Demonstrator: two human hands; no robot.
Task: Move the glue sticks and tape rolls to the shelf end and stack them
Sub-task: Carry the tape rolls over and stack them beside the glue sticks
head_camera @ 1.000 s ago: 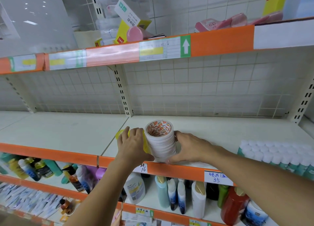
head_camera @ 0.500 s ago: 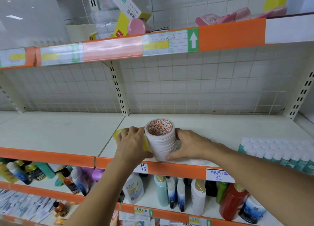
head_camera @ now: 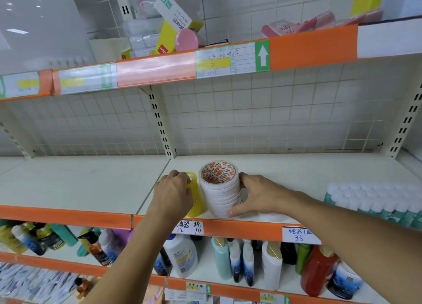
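Note:
A stack of white tape rolls (head_camera: 220,190) with an orange-printed core stands near the front edge of the middle shelf (head_camera: 296,169). My right hand (head_camera: 258,195) curls around its right side, fingers behind and thumb low at the front. A stack of yellow tape rolls (head_camera: 196,197) stands touching it on the left. My left hand (head_camera: 172,193) grips that yellow stack from the left and top, hiding most of it. A block of glue sticks (head_camera: 374,201) with white caps and teal bodies stands at the shelf's right end.
The shelf to the left (head_camera: 80,180) is bare past the seam. An upright post (head_camera: 161,125) and wire grid back the shelf. The upper shelf (head_camera: 159,68) carries boxes and pink items. Bottles (head_camera: 228,260) fill the shelf below.
The camera has tilted and shifted slightly. Both hands stay on the two tape stacks, which have barely moved along the shelf.

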